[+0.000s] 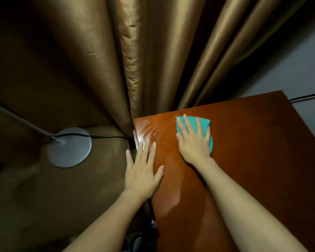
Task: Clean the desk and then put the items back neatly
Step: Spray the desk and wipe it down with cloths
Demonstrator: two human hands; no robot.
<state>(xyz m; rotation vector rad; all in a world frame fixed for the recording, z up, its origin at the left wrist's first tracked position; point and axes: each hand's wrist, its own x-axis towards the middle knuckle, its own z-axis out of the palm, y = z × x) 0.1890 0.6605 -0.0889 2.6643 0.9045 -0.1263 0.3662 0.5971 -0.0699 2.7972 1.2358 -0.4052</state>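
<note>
A glossy reddish-brown desk top [253, 142] fills the lower right. A teal cloth [204, 123] lies near its far left part. My right hand [194, 140] presses flat on the cloth with straight, spread fingers. At the desk's left edge my left hand [143, 170] rests flat, fingers straight, some of them hanging over the edge. Wet streaks [149, 131] shine on the wood near the far left corner and between my arms.
Gold-brown curtains [135, 60] hang right behind the desk. To the left on the floor stands a round grey lamp base [69, 148] with a pole and a black cable [105, 136] running toward the desk. Another cable [307, 96] runs off at the right.
</note>
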